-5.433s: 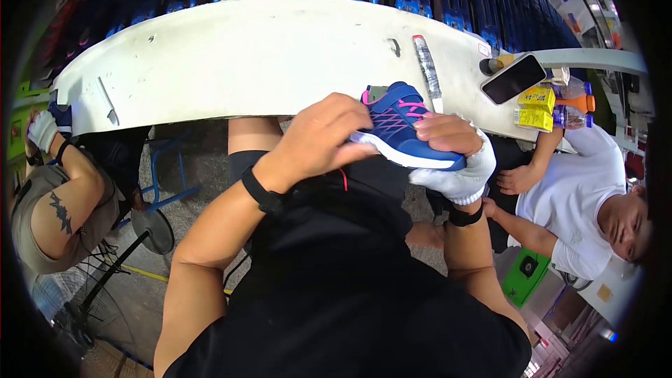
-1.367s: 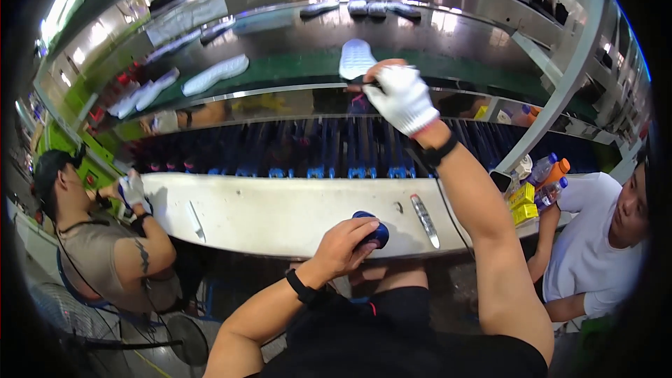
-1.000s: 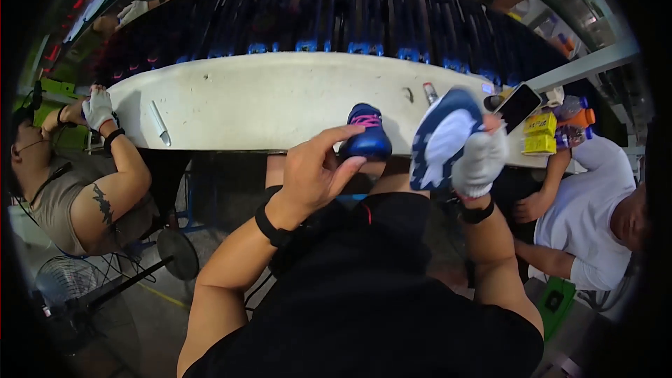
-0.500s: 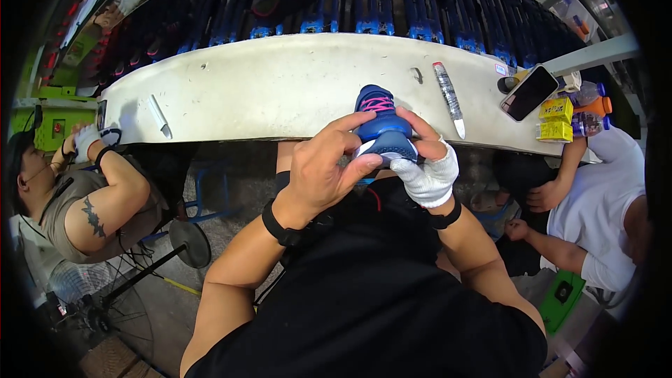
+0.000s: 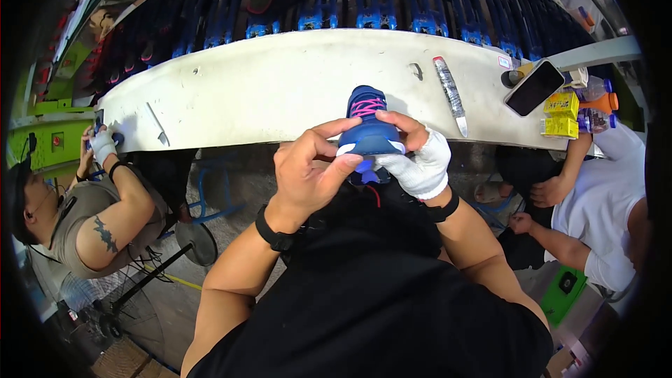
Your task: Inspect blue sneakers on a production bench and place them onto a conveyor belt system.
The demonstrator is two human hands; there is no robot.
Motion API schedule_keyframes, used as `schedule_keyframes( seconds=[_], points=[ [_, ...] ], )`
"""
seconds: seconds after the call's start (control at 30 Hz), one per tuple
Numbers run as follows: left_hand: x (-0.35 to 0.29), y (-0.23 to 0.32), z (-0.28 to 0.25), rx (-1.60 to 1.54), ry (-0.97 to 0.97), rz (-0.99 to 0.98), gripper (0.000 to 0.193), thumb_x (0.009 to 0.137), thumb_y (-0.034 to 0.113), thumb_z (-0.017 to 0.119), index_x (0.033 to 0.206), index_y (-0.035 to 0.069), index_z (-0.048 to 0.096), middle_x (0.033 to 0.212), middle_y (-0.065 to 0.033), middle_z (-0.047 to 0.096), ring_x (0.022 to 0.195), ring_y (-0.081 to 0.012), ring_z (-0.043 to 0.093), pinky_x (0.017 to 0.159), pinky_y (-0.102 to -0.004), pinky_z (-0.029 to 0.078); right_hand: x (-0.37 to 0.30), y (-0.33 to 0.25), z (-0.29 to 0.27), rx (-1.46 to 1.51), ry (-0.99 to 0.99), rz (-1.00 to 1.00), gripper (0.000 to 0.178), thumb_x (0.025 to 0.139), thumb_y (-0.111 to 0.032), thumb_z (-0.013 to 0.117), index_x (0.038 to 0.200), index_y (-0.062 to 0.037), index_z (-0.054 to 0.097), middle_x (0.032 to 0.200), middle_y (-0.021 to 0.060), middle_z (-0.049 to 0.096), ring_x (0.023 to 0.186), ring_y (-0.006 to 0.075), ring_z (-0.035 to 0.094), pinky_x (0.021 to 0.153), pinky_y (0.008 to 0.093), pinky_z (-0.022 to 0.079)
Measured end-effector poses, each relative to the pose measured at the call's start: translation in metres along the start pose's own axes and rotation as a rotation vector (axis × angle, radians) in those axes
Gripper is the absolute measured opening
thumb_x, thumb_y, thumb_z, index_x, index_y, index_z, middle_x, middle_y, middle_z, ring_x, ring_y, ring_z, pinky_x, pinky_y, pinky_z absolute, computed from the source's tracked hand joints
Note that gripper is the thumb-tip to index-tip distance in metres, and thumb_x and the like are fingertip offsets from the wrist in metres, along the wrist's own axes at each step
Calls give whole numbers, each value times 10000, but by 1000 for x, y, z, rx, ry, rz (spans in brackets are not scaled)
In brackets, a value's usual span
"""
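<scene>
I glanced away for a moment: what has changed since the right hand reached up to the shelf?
The right hand brought a sole down toward the body and now holds it at the toe of the blue shoe, together with the left hand. The taped knife and phone stayed put.

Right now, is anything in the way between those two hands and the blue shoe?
Nothing visible: the left hand and the partly gloved right hand both touch the blue shoe. The silver-wrapped tool lies apart, to the right.
</scene>
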State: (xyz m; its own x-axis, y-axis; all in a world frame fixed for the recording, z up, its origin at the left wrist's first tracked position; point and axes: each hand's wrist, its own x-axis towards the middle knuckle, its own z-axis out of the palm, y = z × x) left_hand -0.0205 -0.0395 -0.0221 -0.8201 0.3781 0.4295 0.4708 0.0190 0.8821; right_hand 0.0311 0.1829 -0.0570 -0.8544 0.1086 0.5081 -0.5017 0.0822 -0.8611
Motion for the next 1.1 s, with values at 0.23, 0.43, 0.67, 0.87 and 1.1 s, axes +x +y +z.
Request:
schedule_keyframes(
  seconds=[0.23,0.43,0.67,0.87,1.1],
  points=[
    [60,82,-37,656,-432,-38,785,779,327,982,1403,1,634,1142,-198,789,947,-313,809,786,-369,664,8,-8,23,-309,-47,-134,495,812,-366,998,856,-79,596,1337,196,779,913,356,802,776,406,652],
    [49,59,-42,772,-521,-101,931,656,496,1029,1407,40,721,1214,-199,791,1079,-360,803,924,-411,648,-21,-2,8,-584,-158,121,375,754,-305,989,943,-76,761,1440,119,729,927,304,798,780,412,644],
    [19,30,-56,723,-329,-14,792,675,414,1046,1297,-3,786,1097,-217,832,932,-338,837,839,-406,667,-19,9,7,-639,-128,89,342,747,-262,979,907,-86,734,1378,85,776,883,271,749,760,400,598],
    [14,41,-45,720,-263,-49,746,687,344,1048,1294,3,780,1094,-211,834,930,-350,839,835,-402,666,-19,11,6,-730,-119,33,324,730,-223,978,887,-89,728,1302,63,812,864,256,724,780,412,575],
    [9,14,4,386,-206,142,650,719,-8,952,1325,14,719,1272,-200,761,1150,-382,766,966,-428,635,6,-44,-24,-626,-98,-130,977,705,-442,1052,1466,-54,578,1489,231,663,1315,404,701,1086,468,588]
  ],
)
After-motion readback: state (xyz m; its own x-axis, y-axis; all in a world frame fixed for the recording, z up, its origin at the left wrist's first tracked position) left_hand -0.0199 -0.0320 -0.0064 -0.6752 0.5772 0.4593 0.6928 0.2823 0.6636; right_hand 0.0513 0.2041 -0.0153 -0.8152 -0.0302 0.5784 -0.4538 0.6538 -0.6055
